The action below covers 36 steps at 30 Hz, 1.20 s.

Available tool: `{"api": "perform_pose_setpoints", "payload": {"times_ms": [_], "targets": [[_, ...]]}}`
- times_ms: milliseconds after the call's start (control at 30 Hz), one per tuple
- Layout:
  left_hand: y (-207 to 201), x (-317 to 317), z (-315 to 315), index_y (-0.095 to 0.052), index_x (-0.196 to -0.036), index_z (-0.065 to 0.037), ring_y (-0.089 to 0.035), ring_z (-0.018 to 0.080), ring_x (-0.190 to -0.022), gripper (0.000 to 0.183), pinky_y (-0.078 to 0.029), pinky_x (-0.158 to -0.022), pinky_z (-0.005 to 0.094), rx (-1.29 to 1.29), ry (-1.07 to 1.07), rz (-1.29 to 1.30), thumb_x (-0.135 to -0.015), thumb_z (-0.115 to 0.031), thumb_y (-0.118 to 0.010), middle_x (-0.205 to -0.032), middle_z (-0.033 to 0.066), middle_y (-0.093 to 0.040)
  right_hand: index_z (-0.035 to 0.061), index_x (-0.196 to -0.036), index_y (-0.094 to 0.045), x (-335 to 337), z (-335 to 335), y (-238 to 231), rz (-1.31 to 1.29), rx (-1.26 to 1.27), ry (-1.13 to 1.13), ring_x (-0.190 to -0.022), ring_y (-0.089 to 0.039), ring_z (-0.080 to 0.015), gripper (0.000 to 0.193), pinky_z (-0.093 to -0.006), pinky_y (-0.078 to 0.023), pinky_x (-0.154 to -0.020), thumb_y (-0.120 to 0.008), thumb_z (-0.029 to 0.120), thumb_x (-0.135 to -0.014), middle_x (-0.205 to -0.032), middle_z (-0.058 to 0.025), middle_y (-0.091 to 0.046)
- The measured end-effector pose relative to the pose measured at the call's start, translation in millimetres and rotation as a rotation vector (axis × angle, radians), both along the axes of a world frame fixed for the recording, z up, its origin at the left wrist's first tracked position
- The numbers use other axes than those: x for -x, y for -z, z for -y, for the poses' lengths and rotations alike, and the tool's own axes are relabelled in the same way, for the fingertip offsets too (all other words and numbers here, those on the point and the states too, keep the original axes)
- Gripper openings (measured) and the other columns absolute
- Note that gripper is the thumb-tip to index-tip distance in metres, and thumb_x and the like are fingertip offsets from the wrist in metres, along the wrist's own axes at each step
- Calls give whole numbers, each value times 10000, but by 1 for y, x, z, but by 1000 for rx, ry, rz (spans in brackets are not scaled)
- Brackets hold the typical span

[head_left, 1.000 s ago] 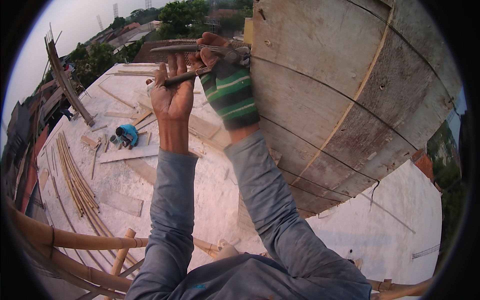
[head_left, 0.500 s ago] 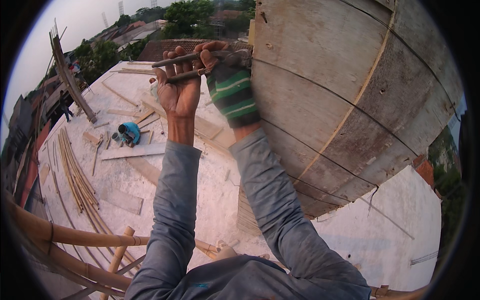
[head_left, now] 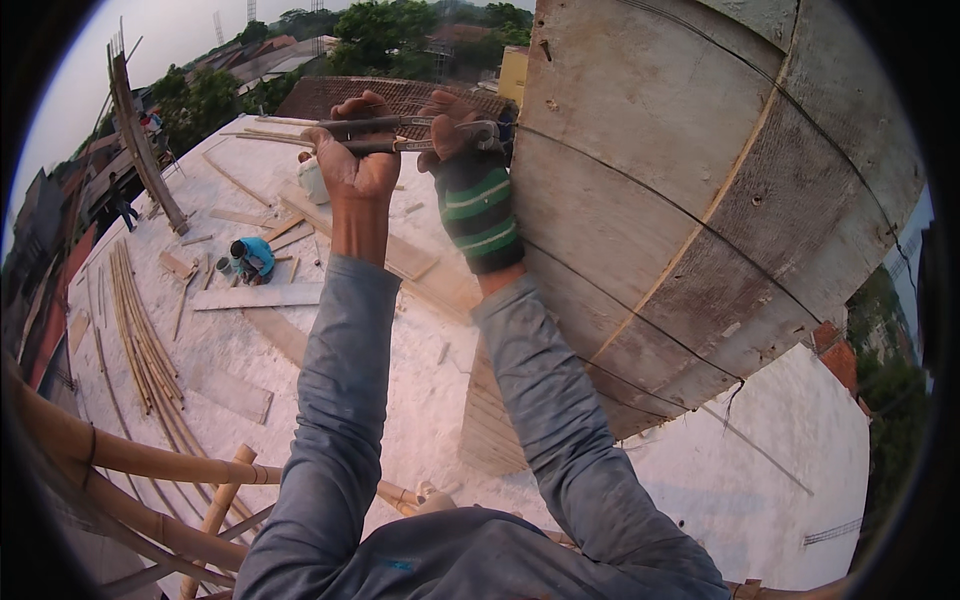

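Up by the left edge of a wooden plank box, I hold steel pincers with long dark handles, lying almost level. My left hand is bare and closed round the handle ends. A black glove with green and pale stripes covers my right hand except the fingers, which are bent around the tool close to its head. The pincers' jaws reach the box edge, where a dark wire runs across the planks. What the jaws bite on is hidden.
Below lies a pale concrete roof slab with bamboo poles, boards and a crouching person in blue. Bamboo scaffold rails cross at lower left. A leaning wooden post stands farther off.
My left fingers have closed round the handles, which have drawn nearly parallel. My right hand has shifted slightly right and down, and the tool's head now shows at the box edge.
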<state>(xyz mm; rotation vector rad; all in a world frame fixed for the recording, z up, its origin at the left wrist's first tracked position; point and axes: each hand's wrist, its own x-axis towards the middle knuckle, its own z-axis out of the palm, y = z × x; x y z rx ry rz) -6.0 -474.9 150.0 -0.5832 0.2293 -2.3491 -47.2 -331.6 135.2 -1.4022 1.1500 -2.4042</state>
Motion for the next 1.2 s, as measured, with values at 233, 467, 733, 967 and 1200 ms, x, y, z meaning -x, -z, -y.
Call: {"api": "perform_pose_setpoints", "payload": {"times_ms": [233,467,733,967,1200], "targets": [[27,4,8,-655,-1099,-148,-525,197,-855,485,-483,-785,376,-6,-105,336,-1057,-567,-415,-934,86,-613,13,-1323,-566,-10,3,1,78,116,-69,-1021,-600,-102,385,-235,-501,-872,-667,136,-973,-1193,-58,-656],[26,-4,16,-667,-1168,-66,-647,246,-938,254,-598,-879,380,-4,61,198,-1047,-277,-597,-996,121,-644,14,-1259,-592,-21,1,-4,287,265,-249,-1019,-678,-199,327,-327,-570,-939,-653,-25,-939,-1150,-100,-678],[48,-17,3,-616,-1293,2,-538,358,-1333,292,-445,-1165,504,259,150,-225,-1014,-40,-542,-1386,288,-553,12,-1238,-596,-38,3,-14,468,327,-286,-1041,-683,-234,298,-336,-575,-962,-677,40,-953,-1131,-150,-670],[62,-13,-11,-587,-1344,-16,-373,374,-1479,412,-294,-1259,554,103,186,-224,-950,59,-493,-1536,297,-406,-37,-1189,-614,-31,9,-16,517,233,-199,-1118,-646,-245,248,-345,-537,-1014,-639,93,-979,-1173,-135,-651],[60,-7,-25,-571,-1392,-64,-294,371,-1526,526,-253,-1271,574,111,207,-319,-903,87,-448,-1611,276,-315,5,-1204,-602,-26,4,-19,372,263,-187,-1038,-629,-213,270,-301,-539,-953,-587,6,-934,-1109,-132,-633]]}}
